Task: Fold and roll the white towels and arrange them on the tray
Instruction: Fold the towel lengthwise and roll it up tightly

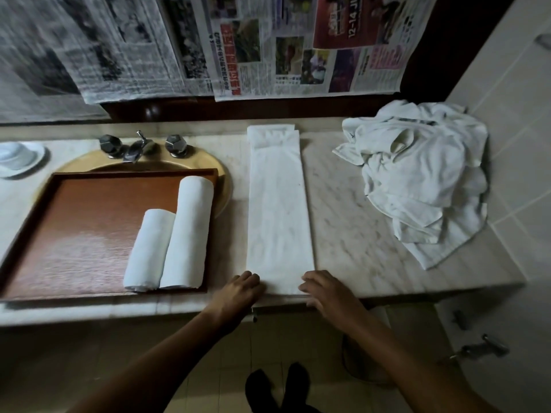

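Head view: left hand (241, 289) and right hand (325, 290) meet the near corners of the long folded white towel strip (280, 210), which stretches away from them along the bench. Right fingers lie flat; the left grip is unclear. An uneven start could skew the roll and let the layers slip.

I'm reading "12-14 JU" in white on the red advert (340, 22) in the newspaper (298, 61) up on the wall; the rest of the print's too blurred for me.
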`<state>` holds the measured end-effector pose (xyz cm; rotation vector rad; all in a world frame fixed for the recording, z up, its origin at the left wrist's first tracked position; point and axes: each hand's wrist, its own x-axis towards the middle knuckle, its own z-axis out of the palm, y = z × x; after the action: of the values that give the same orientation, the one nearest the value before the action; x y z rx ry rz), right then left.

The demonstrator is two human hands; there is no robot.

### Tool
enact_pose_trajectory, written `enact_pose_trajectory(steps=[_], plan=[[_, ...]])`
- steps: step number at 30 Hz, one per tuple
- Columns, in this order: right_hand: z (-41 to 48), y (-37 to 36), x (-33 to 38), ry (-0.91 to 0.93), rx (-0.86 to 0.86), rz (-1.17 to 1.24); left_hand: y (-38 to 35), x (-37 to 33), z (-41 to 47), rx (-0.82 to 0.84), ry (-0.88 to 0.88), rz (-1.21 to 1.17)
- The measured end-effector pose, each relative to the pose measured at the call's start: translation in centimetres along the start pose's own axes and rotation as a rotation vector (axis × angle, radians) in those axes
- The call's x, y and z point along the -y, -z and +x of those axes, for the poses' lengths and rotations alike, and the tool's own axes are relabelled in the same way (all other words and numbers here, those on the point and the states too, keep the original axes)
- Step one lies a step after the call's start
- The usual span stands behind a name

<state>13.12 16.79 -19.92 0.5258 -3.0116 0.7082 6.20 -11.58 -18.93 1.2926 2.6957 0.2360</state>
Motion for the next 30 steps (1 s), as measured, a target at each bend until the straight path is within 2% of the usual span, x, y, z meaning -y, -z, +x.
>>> enact_pose_trajectory(steps=[3,8,15,22,30], plan=[[0.4,0.5,-0.3,0.017,0.054,-0.007,-0.1,-0.9,-0.3,-0.019,0.068,-0.045],[0.0,0.8,-0.6,0.05,0.02,-0.019,0.1,-1.8,-0.4,-0.103,0.193,-0.157],[-0.6,1.0,-1.1,-0.036,0.0,0.0,0.8,-2.5,-0.5,-0.152,0.392,-0.354],[1.0,2.4,-1.1,-0.274,0.019,0.094,2.9,-1.3,0.0,-0.067,0.642,-0.552],[1.5,2.6,-0.6,-0.44,0.046,0.111,3.4,0.6,1.5,0.104,0.703,-0.667]])
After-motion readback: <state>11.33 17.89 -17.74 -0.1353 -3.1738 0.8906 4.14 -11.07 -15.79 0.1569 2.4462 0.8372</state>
